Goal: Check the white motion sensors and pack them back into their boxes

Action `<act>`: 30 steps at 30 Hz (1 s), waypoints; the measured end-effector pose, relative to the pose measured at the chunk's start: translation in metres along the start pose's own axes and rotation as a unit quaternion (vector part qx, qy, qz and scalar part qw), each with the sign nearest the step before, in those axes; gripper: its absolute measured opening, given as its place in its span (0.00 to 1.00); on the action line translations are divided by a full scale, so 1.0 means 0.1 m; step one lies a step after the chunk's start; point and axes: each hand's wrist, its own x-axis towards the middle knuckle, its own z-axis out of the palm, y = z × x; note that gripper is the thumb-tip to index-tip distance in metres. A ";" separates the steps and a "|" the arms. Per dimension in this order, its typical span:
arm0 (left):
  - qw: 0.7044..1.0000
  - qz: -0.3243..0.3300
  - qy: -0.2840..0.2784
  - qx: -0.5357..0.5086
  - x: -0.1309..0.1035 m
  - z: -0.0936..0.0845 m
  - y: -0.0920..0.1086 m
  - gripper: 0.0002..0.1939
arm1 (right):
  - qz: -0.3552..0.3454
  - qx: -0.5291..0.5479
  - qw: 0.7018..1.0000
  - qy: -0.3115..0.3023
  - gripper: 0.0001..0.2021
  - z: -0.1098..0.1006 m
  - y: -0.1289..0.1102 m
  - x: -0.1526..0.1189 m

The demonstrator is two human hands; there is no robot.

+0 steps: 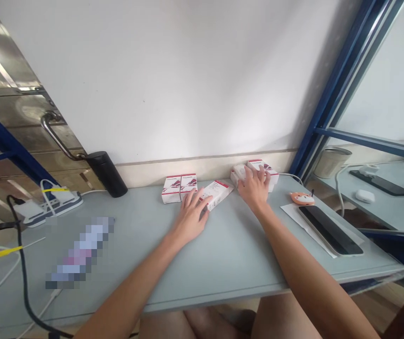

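Note:
My left hand [190, 221] has its fingers spread at the near-left end of a small white-and-red carton [216, 192], which lies at an angle on the desk. The index fingertip overlaps that carton; firm contact is hard to tell. Just behind this hand, two matching cartons [171, 187] stand side by side against the wall edge. My right hand [254, 187] rests with spread fingers over another group of white-and-red cartons [273, 179] farther right. Its fingers and palm partly hide them, so their exact number cannot be told.
On the grey desk [237, 263] are a black cylinder [107, 173], a power strip [53, 207] with cables, and a pixelated object [80, 254] at left. At right lie an orange-and-white trinket [302, 198], a phone [330, 230] and white paper [293, 215]. A blue frame [336, 89] borders the right.

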 end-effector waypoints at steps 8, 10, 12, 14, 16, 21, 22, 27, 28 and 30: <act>1.000 0.000 0.012 0.017 0.00 0.07 -0.06 0.23 | 0.008 -0.038 0.999 -0.007 0.20 0.06 0.02 0.00; 1.000 0.005 0.016 0.021 0.01 0.07 -0.06 0.23 | 0.007 -0.048 0.999 -0.012 0.21 0.05 0.01 0.00; 1.000 0.010 0.017 0.023 0.03 0.07 -0.06 0.23 | 0.001 -0.060 0.998 -0.019 0.23 0.03 0.01 -0.01; 0.999 0.016 0.017 0.022 0.06 0.06 -0.06 0.22 | -0.002 -0.067 0.998 -0.023 0.23 0.01 0.01 -0.03; 0.999 0.022 0.016 0.019 0.08 0.07 -0.06 0.21 | 0.000 -0.063 0.998 -0.022 0.22 0.00 0.01 -0.03; 0.999 0.025 0.023 0.015 0.08 0.09 -0.03 0.20 | 0.023 -0.019 0.999 -0.012 0.21 -0.02 0.05 0.03; 0.999 0.027 0.025 0.015 0.07 0.08 0.00 0.19 | 0.032 -0.009 0.999 -0.007 0.21 -0.03 0.06 0.05; 0.999 0.027 0.034 0.017 0.12 0.01 0.14 0.23 | 0.042 0.078 0.996 0.020 0.25 -0.12 -0.05 0.09; 0.999 0.020 0.033 0.018 0.15 -0.02 0.14 0.24 | 0.039 0.105 0.993 0.022 0.25 -0.14 -0.09 0.09; 1.000 0.012 0.019 0.020 0.24 -0.07 0.10 0.26 | 0.036 0.159 0.986 0.027 0.25 -0.18 -0.18 0.07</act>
